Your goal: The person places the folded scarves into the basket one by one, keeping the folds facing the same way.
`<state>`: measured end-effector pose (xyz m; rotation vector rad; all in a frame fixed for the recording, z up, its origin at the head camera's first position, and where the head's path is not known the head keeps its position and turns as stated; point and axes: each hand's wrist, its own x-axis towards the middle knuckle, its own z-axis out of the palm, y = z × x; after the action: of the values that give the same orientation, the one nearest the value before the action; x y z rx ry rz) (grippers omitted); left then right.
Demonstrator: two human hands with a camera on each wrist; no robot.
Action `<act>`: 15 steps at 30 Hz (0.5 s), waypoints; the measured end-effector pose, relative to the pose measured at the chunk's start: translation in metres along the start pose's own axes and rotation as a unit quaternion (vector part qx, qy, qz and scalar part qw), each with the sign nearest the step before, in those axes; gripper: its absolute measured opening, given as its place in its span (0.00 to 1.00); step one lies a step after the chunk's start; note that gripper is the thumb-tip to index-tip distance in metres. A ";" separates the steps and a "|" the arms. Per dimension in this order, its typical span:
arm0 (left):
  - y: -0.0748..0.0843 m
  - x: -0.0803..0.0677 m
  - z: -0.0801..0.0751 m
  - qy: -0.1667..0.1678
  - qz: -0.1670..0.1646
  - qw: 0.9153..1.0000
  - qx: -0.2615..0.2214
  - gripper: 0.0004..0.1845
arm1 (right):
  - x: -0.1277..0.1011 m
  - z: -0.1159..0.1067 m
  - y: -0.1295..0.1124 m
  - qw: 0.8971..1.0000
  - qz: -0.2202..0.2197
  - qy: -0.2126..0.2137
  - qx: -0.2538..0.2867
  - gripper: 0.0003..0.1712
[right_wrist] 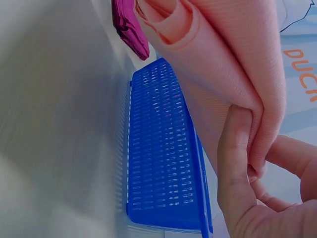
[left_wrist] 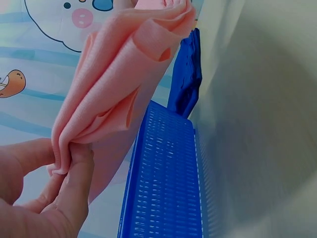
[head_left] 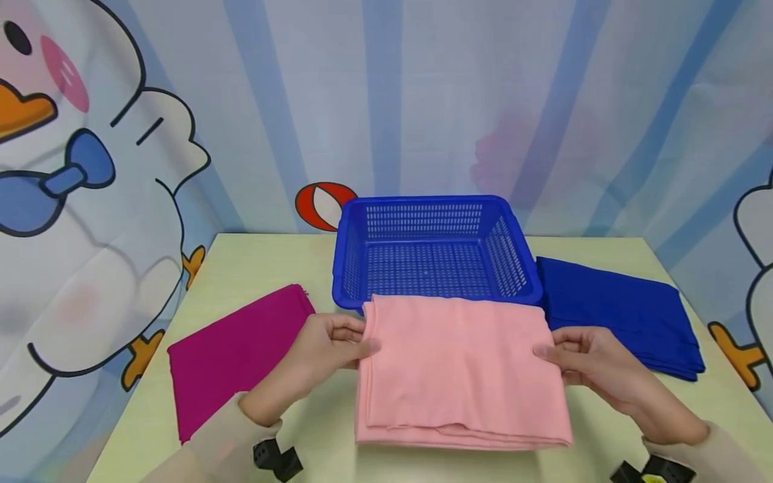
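A folded pink cloth (head_left: 461, 369) hangs above the table, held by both hands at its two side edges. My left hand (head_left: 331, 345) pinches the left edge near the upper corner, thumb on top. On the opposite edge my right hand (head_left: 594, 365) pinches the cloth the same way. In the left wrist view the folded layers of the pink cloth (left_wrist: 109, 84) bunch between thumb and fingers. The right wrist view shows the pink cloth (right_wrist: 233, 59) gripped at its edge, its layers curling. Just behind the cloth stands a blue plastic basket (head_left: 425, 261); its visible inside holds nothing.
A magenta folded cloth (head_left: 241, 355) lies on the table to the left, partly behind my left forearm. On the right lies a folded dark blue cloth (head_left: 622, 315) beside the basket. A printed curtain (head_left: 326, 87) hangs behind the pale table (head_left: 272, 258).
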<state>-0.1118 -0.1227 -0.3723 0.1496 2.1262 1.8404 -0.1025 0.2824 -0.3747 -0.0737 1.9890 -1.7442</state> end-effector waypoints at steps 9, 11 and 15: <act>0.009 0.011 -0.007 0.010 -0.011 1.000 -0.001 0.16 | 0.009 -0.006 -0.015 1.000 -0.017 -0.010 -0.001 0.07; 0.010 0.013 -0.010 0.009 -0.011 1.000 -0.002 0.16 | 0.012 -0.007 -0.019 1.000 -0.023 -0.015 0.000 0.08; 0.015 0.018 -0.014 0.013 -0.012 1.000 -0.006 0.16 | 0.017 -0.008 -0.029 0.999 -0.031 -0.015 -0.003 0.08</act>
<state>-0.1346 -0.1283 -0.3589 0.0966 2.1248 1.8519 -0.1288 0.2785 -0.3526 -0.1628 1.9913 -1.7641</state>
